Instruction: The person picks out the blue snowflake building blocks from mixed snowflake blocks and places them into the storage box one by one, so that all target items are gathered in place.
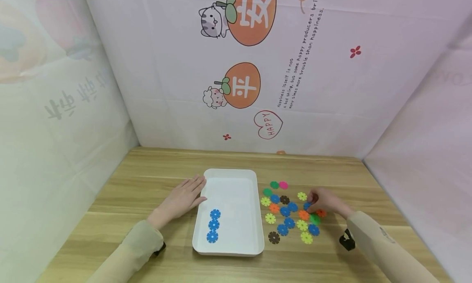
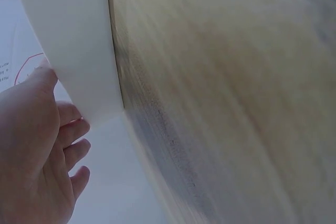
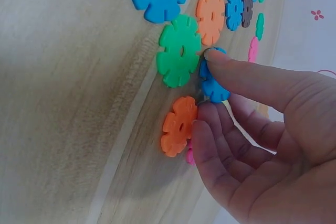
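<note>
My left hand (image 1: 184, 197) rests at the left rim of a white rectangular tray (image 1: 230, 252), its fingers straight. In the left wrist view, that hand (image 2: 39, 145) lies against the tray's wall (image 2: 73, 40). Three blue notched plastic snowflake discs (image 1: 214, 224) lie in a column inside the tray, on its left side. Over the loose discs to the tray's right, my right hand (image 1: 326, 201) pinches a blue snowflake disc (image 3: 212, 82) with thumb and fingers. Close by it are a green disc (image 3: 179, 51) and an orange disc (image 3: 179, 127).
Several blue, yellow, orange, green, brown and pink discs spread over the wooden table (image 1: 147, 168) right of the tray, such as a brown disc (image 1: 274, 237) and a pink disc (image 1: 283, 185). White printed cloth walls (image 1: 166, 90) enclose the table at the back and sides.
</note>
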`<state>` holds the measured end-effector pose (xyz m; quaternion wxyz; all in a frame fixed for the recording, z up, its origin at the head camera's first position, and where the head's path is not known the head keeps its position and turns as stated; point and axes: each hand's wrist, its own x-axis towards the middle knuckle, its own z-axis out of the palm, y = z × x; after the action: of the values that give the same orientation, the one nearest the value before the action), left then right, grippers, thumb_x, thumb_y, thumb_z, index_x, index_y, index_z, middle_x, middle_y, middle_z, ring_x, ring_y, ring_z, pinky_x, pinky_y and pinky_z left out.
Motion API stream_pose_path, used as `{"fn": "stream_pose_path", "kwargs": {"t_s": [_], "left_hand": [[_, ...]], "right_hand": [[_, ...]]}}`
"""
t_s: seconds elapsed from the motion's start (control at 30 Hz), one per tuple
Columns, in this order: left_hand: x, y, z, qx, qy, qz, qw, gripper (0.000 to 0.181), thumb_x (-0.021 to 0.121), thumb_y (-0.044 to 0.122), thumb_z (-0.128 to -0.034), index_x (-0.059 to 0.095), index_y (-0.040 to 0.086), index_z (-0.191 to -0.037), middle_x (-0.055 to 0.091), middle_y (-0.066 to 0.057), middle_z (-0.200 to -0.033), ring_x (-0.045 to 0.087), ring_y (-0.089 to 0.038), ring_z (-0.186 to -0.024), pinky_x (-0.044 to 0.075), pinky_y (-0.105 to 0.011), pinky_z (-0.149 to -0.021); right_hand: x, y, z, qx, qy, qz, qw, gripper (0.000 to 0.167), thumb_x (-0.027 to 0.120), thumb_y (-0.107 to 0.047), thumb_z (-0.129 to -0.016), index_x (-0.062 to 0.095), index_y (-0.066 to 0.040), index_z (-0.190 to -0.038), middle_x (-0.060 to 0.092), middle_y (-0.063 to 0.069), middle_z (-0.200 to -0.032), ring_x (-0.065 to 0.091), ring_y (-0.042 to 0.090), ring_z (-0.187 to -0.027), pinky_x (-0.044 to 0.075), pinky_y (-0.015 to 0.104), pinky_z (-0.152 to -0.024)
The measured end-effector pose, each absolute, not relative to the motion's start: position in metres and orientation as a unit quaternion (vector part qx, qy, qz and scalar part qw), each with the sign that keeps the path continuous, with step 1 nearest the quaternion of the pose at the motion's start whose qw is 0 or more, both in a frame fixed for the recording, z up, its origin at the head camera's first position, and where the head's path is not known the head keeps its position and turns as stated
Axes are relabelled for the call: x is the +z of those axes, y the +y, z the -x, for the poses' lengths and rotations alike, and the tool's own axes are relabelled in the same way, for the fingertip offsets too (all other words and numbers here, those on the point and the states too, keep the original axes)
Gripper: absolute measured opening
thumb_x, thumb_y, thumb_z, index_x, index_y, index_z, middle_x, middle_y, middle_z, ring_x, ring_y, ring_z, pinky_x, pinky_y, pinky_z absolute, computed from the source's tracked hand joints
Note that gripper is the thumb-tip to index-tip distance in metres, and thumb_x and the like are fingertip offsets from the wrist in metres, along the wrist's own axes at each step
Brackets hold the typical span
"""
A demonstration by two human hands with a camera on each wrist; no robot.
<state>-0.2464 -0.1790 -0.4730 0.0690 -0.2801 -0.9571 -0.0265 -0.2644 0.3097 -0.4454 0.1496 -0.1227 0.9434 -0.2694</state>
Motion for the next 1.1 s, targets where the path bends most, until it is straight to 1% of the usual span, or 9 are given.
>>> {"fn": "stream_pose_path", "kwargs": {"t_s": [0.17,0.27,0.4,0.57,0.63,0.77,0.93,1.1], "left_hand": [[-0.471,-0.179,0.247,-0.019,-0.956,0.284,0.073,0.064,0.046,0.046,-0.1031,0.04,0.002,-0.15,0.039,-0.015,-0.158,0.036,-0.033,-0.148,0.033,-0.051,-0.121],[-0.469,-0.178,0.247,-0.015,-0.955,0.286,0.074,0.065,0.046,0.046,-0.1027,0.041,0.002,-0.15,0.04,-0.015,-0.157,0.038,-0.033,-0.147,0.033,-0.051,-0.121],[-0.466,-0.178,0.247,-0.016,-0.955,0.288,0.074,0.065,0.048,0.046,-0.1021,0.042,0.001,-0.149,0.041,-0.016,-0.157,0.039,-0.034,-0.146,0.033,-0.052,-0.12],[-0.465,-0.178,0.247,-0.02,-0.955,0.289,0.069,0.066,0.048,0.046,-0.1021,0.041,0.001,-0.149,0.04,-0.016,-0.157,0.038,-0.035,-0.146,0.033,-0.053,-0.12],[-0.465,-0.179,0.248,-0.024,-0.954,0.291,0.066,0.067,0.048,0.046,-0.102,0.041,0.0,-0.15,0.04,-0.016,-0.157,0.037,-0.035,-0.147,0.032,-0.053,-0.121],[-0.464,-0.179,0.249,-0.025,-0.953,0.294,0.063,0.067,0.05,0.046,-0.1013,0.04,0.001,-0.15,0.039,-0.017,-0.158,0.037,-0.036,-0.147,0.032,-0.055,-0.12],[-0.464,-0.18,0.251,-0.017,-0.954,0.293,0.058,0.069,0.05,0.049,-0.1003,0.039,0.004,-0.152,0.038,-0.015,-0.159,0.037,-0.036,-0.147,0.033,-0.055,-0.12],[-0.464,-0.181,0.252,-0.02,-0.956,0.289,0.049,0.07,0.049,0.05,-0.1003,0.037,0.004,-0.152,0.036,-0.014,-0.16,0.035,-0.035,-0.148,0.031,-0.055,-0.121]], "right_hand": [[-0.443,0.311,0.265,-0.266,0.945,0.126,0.145,0.025,0.079,-0.005,-0.078,0.057,0.0,-0.089,0.06,0.007,-0.086,0.053,0.018,-0.077,0.048,0.028,-0.066],[-0.44,0.311,0.264,-0.265,0.944,0.134,0.142,0.018,0.074,-0.003,-0.08,0.059,0.0,-0.091,0.062,0.008,-0.087,0.053,0.018,-0.077,0.048,0.029,-0.066],[-0.434,0.308,0.264,-0.277,0.941,0.133,0.14,0.014,0.07,-0.003,-0.083,0.061,0.0,-0.092,0.063,0.009,-0.089,0.055,0.018,-0.078,0.05,0.029,-0.066],[-0.426,0.298,0.264,-0.293,0.936,0.14,0.136,0.012,0.069,-0.006,-0.086,0.062,0.0,-0.094,0.065,0.011,-0.091,0.058,0.018,-0.081,0.054,0.029,-0.067],[-0.422,0.292,0.264,-0.292,0.936,0.148,0.132,0.012,0.069,-0.007,-0.087,0.062,-0.001,-0.095,0.066,0.01,-0.093,0.06,0.017,-0.082,0.054,0.028,-0.068],[-0.414,0.278,0.262,-0.297,0.933,0.162,0.121,0.013,0.069,-0.009,-0.089,0.064,-0.002,-0.097,0.068,0.01,-0.096,0.062,0.018,-0.087,0.055,0.028,-0.072],[-0.406,0.258,0.265,-0.325,0.922,0.176,0.116,0.014,0.068,-0.012,-0.092,0.065,-0.002,-0.101,0.068,0.011,-0.1,0.065,0.019,-0.092,0.058,0.034,-0.078],[-0.4,0.239,0.271,-0.368,0.903,0.178,0.131,0.018,0.066,-0.014,-0.094,0.064,-0.001,-0.106,0.067,0.012,-0.104,0.065,0.018,-0.093,0.059,0.042,-0.084]]}}
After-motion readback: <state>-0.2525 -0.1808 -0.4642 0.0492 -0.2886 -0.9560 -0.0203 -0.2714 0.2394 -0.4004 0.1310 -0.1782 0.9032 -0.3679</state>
